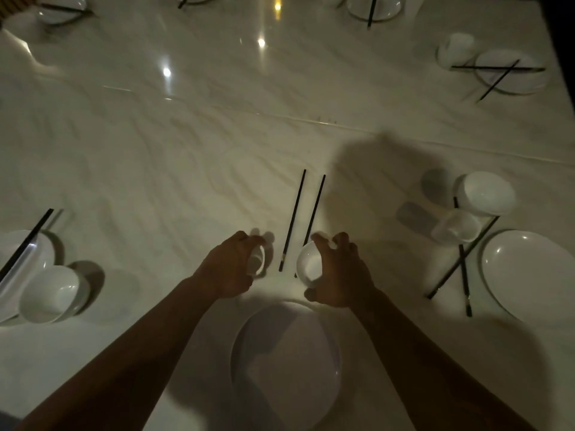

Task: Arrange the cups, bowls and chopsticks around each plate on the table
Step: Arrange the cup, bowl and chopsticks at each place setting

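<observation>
A white plate (286,365) lies in shadow at the near edge, between my forearms. Just beyond it my left hand (230,267) grips a small white cup (257,262), fingers curled round its rim. My right hand (337,275) holds a white bowl (309,265), thumb at its near side and fingers hooked over the far rim. Two black chopsticks (295,217) lie side by side between the hands, pointing away from me; the right one's near end runs behind the bowl.
Left setting: plate (37,253) with chopsticks across it and a bowl (51,293). Right setting: plate (532,275), crossed chopsticks (463,259), a tipped cup (457,230), a bowl (485,192). More settings stand along the far edge, one at far right (513,71). The table top is white marble (186,150).
</observation>
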